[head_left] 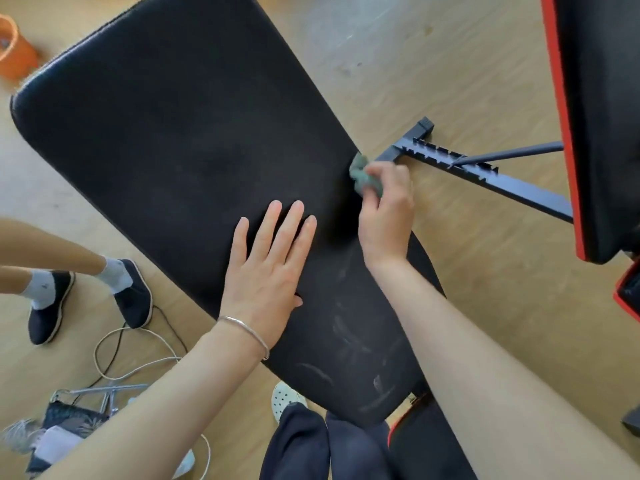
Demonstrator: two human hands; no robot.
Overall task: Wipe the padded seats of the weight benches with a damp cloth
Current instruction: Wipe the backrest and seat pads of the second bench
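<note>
**Cloth at the pad's right edge, the unwiped stretch up and to the left**

The black pad [166, 133] ran on a slant, with its narrow end by the person's legs and its wide end far off toward the upper left. The right hand [384, 216] clutched a balled green cloth [362, 174] against the pad's right edge, about midway along and just beside the steel rail [485, 171] of the frame. The left hand [266, 268] lay flat on the pad with its fingers straight, just left of the right hand, and held nothing.

Pale streaks marked the narrow near end. The broad far stretch looked unmarked, so that part was probably yet to be wiped. From the cloth it lay across and away to the left, along the long axis. The right hand was the one placed to sweep it. The left hand sat in the way of a straight leftward stroke, which would likely have to pass beyond its fingertips. A red-trimmed second bench [602, 116] stood apart on the right.
</note>
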